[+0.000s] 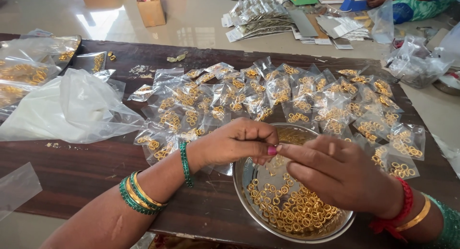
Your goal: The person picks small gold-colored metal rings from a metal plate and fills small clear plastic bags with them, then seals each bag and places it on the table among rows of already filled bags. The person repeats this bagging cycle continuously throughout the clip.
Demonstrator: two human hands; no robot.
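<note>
My left hand (235, 143) is curled over the near rim of a round steel bowl (249, 208), and a bit of small clear packet (222, 169) shows beneath its palm. My right hand (330, 172) reaches in from the right above the bowl. Its pinched fingertips touch those of the left hand. Whatever sits between the fingertips is hidden. Many small gold rings (292, 210) lie loose in the bottom of the bowl. Green and gold bangles are on my left wrist, and a red thread and a gold bangle on my right.
Several small clear packets of gold rings (306, 100) are spread over the dark wooden table (72, 167) behind the bowl. Large clear plastic bags (72, 107) lie at the left. Beyond the table sit a cardboard box (151, 8), stacked papers and another person (412, 2).
</note>
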